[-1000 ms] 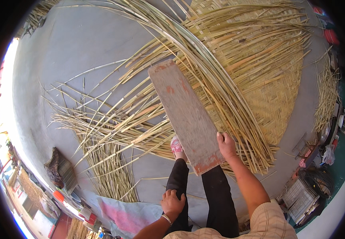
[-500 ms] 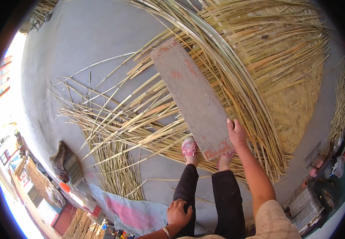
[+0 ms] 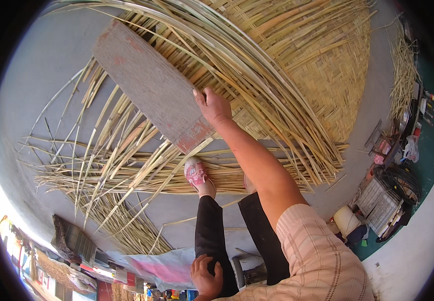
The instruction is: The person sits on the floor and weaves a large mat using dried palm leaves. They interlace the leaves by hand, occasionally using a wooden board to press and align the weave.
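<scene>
My right hand (image 3: pixel 214 106) grips the near right edge of a long reddish-grey wooden plank (image 3: pixel 147 80) that lies slanted over loose bamboo strips (image 3: pixel 126 165). Beyond it spreads a woven bamboo mat (image 3: pixel 327 75) with long unwoven strips curving out of it. My left hand (image 3: pixel 205 271) rests on my left knee, fingers spread, holding nothing. My left foot in a pink shoe (image 3: pixel 197 174) stands on the strips just below the plank's near end.
Grey concrete floor (image 3: pixel 41 85) lies to the left. A pink-and-white sack (image 3: pixel 162 266) lies near my knees. Wire crates (image 3: pixel 382 200), a bucket and small tools crowd the right side. A dark woven bundle (image 3: pixel 71 241) sits lower left.
The view has dropped closer to the ground. The plank has swung further to the upper left, with my right hand still on its near end. My left hand stays on the knee.
</scene>
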The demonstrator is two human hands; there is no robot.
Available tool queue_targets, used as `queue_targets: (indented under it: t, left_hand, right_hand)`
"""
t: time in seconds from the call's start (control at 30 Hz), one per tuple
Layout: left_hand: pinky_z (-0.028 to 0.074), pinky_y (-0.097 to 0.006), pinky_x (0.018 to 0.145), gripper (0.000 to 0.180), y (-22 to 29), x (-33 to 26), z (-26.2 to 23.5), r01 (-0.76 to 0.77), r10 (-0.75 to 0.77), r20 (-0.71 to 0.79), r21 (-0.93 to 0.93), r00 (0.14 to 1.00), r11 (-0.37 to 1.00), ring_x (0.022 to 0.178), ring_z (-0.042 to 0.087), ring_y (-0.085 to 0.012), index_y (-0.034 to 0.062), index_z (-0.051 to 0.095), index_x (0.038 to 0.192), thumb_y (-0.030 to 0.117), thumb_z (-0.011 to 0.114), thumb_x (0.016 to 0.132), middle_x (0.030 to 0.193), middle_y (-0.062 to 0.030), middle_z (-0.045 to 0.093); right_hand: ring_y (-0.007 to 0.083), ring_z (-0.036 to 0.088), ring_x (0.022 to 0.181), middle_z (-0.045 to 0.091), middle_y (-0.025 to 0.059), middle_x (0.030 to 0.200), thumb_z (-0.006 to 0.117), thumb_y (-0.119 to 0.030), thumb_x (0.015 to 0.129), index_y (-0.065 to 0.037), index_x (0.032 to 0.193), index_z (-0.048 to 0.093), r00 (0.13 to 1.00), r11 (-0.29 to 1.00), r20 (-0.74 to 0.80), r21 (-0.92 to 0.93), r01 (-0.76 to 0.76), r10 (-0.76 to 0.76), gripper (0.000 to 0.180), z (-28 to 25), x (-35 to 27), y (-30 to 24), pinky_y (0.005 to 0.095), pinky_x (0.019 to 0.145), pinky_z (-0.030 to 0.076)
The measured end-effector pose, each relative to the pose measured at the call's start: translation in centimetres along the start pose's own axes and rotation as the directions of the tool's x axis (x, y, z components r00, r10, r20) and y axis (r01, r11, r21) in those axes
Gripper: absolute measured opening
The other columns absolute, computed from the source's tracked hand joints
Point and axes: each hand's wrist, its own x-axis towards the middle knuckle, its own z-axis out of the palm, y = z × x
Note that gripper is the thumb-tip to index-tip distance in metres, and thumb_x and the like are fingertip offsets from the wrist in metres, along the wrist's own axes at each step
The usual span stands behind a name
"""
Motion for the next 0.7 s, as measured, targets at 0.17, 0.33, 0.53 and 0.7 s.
queue_targets:
  t: [0.17, 0.33, 0.53, 0.7]
  left_hand:
    - [0.044, -0.046, 0.092, 0.025, 0.7, 0.4, -0.3, 0.019, -0.019, 0.029, 0.008, 0.999, 1.000, 0.104, 0.057, -0.0367, 0.0047, 0.061, 0.102, 0.014, 0.068, 0.080, 0.109, -0.0167, 0.062]
    - [0.044, -0.047, 0.093, 0.026, 0.8, 0.8, -0.4, 0.029, -0.028, 0.033, -0.032, 0.999, 0.999, 0.106, 0.056, -0.0381, 0.0045, 0.062, 0.103, 0.014, 0.068, 0.079, 0.110, -0.0178, 0.062]
    - [0.044, -0.047, 0.093, 0.025, 1.1, 0.8, -0.5, 0.046, -0.046, -0.002, -0.063, 0.999, 0.997, 0.106, 0.056, -0.0380, 0.0042, 0.062, 0.102, 0.012, 0.068, 0.079, 0.109, -0.0178, 0.062]
    - [0.044, -0.046, 0.093, 0.025, 1.2, 0.7, -1.0, 0.126, -0.125, 0.031, -0.056, 0.992, 0.990, 0.105, 0.056, -0.0375, 0.0041, 0.062, 0.102, 0.013, 0.068, 0.079, 0.109, -0.0180, 0.062]
  right_hand:
    - [0.0429, 0.062, 0.070, 0.064, 0.0207, 0.072, 0.044, -0.058, 0.092, -0.008, 0.091, 0.056, 0.996, 0.999, -0.081, -0.039, -0.034, 0.031, 0.051, -0.6, 0.4, 4.1, 0.0524, 0.064, 0.049]
    - [0.0414, 0.061, 0.068, 0.065, 0.0177, 0.073, 0.042, -0.055, 0.095, -0.007, 0.087, 0.055, 0.987, 0.991, -0.161, -0.125, -0.046, 0.025, 0.050, -1.8, 2.3, 6.7, 0.0512, 0.062, 0.047]
    - [0.0372, 0.061, 0.085, 0.064, 0.0160, 0.095, 0.045, -0.036, 0.097, -0.006, 0.089, 0.056, 0.987, 0.964, -0.087, -0.242, 0.114, -0.139, 0.033, -1.0, 1.1, 7.4, 0.0490, 0.074, 0.047]
    - [0.0338, 0.061, 0.093, 0.064, 0.0155, 0.098, 0.048, -0.025, 0.094, -0.006, 0.097, 0.061, 0.939, 0.911, -0.181, -0.352, 0.216, -0.293, 0.023, -2.9, 1.0, 6.8, 0.0456, 0.083, 0.048]
